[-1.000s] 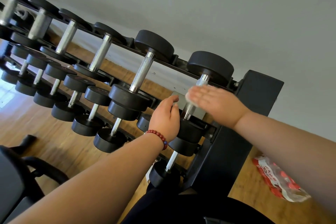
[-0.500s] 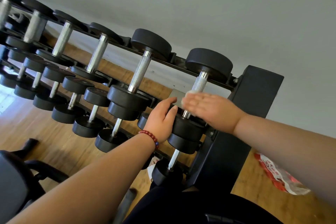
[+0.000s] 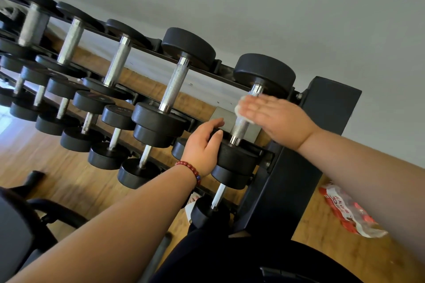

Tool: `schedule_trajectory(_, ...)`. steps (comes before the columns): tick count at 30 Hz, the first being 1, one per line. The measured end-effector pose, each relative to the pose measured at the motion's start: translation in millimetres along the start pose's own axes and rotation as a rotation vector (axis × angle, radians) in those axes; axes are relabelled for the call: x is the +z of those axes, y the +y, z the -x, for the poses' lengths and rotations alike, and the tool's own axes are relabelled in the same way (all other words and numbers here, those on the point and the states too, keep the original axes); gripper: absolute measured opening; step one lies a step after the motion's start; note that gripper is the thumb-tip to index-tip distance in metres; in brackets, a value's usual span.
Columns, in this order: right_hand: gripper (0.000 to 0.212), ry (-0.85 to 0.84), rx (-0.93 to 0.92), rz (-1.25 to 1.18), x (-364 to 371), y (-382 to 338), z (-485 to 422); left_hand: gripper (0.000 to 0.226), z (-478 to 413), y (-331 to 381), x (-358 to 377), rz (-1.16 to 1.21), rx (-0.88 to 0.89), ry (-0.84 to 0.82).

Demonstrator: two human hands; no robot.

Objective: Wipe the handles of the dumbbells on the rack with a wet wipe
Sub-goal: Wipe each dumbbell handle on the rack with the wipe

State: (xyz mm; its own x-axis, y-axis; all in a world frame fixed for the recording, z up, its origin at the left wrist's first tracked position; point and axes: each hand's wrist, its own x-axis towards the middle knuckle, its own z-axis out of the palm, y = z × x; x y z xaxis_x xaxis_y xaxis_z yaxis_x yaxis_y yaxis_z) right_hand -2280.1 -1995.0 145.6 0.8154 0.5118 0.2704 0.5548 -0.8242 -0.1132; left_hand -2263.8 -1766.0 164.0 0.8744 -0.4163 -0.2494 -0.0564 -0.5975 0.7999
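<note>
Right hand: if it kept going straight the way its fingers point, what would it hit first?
The right hand would likely meet the next dumbbell's handle first; only an open gap lies between them, though depth is unclear.

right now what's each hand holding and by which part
The left hand grips the end dumbbell by its near head; the right hand grips nothing, flat fingers pressing the wet wipe on its handle.
</note>
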Motion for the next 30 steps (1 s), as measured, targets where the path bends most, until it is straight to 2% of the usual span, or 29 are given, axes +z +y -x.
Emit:
schedule_trajectory(2, 0.046, 0.029, 0.043, 0.004, 5, -14, 1, 0.037, 1, 0, 0, -0.006, 0.005, 0.000)
schedule_trajectory(6, 0.042, -0.116, -0.218, -0.058, 4, -28, 7, 0.037, 0, 1, -1, -0.021, 0.004, -0.006)
schedule_trajectory(10, 0.049, 0.010, 0.022, 0.037, -1, -1, -2, 0.038, 1, 2, 0, -0.023, -0.003, -0.009)
schedule_trajectory(11, 0.050, 0.014, 0.027, 0.033, 1, -6, -1, 0.038, 1, 2, 0, -0.024, -0.003, -0.006)
schedule_trajectory(14, 0.043, -0.092, -0.208, -0.050, 6, -23, 7, 0.038, 1, 2, 0, -0.030, -0.002, -0.005)
schedule_trajectory(16, 0.044, -0.114, -0.253, -0.028, 0, -14, 5, 0.038, 1, 1, 0, -0.031, -0.003, -0.006)
schedule_trajectory(20, 0.047, 0.010, -0.042, 0.057, 0, -5, 1, 0.038, 0, 1, 0, -0.028, -0.009, -0.008)
schedule_trajectory(25, 0.046, -0.090, -0.214, -0.005, -3, -12, 4, 0.038, 0, 1, 0, -0.037, -0.002, -0.005)
schedule_trajectory(28, 0.047, 0.008, -0.026, 0.091, -7, -1, -3, 0.038, 0, 0, 0, -0.032, -0.006, -0.011)
schedule_trajectory(30, 0.046, 0.009, 0.058, 0.074, 2, -17, 0, 0.039, 0, 1, 0, -0.031, 0.003, -0.009)
